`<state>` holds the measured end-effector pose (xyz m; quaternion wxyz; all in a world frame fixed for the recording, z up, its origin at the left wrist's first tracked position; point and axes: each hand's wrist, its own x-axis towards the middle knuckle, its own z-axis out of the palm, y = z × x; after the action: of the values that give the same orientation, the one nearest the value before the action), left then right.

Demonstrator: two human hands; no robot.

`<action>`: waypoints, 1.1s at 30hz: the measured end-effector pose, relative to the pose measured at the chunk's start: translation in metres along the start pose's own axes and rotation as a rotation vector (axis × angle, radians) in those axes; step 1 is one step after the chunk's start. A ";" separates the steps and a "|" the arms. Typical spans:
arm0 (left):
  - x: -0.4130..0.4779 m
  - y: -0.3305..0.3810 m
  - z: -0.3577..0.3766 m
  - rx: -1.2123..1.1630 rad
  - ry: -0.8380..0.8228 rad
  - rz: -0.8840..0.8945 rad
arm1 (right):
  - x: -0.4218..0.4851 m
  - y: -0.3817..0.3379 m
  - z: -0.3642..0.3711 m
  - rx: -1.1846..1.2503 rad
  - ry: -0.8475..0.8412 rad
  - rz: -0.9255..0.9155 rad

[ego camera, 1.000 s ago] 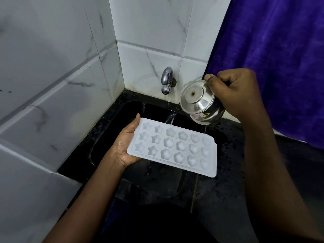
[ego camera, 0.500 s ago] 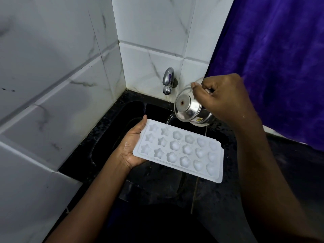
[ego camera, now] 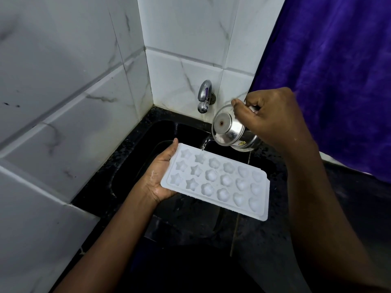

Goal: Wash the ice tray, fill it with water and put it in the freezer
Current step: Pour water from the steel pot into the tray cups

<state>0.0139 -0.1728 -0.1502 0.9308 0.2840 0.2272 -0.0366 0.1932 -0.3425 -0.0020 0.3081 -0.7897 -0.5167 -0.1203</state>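
While the right hand (ego camera: 273,119) grips a tilted steel pot (ego camera: 230,134), pouring into a star cell, the left hand (ego camera: 156,178) holds the ice tray (ego camera: 218,180) over the black sink (ego camera: 160,132). Filling looks under way; next, shift the stream cell by cell.

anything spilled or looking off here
Nothing damaged. What look like water drops speckle the black counter right of the sink, a small spill. The stream from the steel pot in the right hand lands inside the ice tray, which the left hand holds from one end only.
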 end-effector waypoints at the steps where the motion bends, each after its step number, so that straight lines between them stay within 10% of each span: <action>1: 0.000 0.000 0.000 0.002 0.004 0.000 | 0.000 0.000 0.000 0.001 0.001 -0.001; 13: -0.001 0.000 0.001 -0.001 -0.011 0.012 | 0.006 0.008 0.012 0.370 0.123 0.233; 33: 0.003 -0.002 -0.005 0.013 -0.038 -0.007 | 0.013 -0.023 0.027 0.021 0.037 -0.007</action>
<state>0.0137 -0.1711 -0.1562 0.9330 0.2883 0.2102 -0.0465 0.1749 -0.3097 -0.0085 0.3253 -0.7824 -0.5148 -0.1307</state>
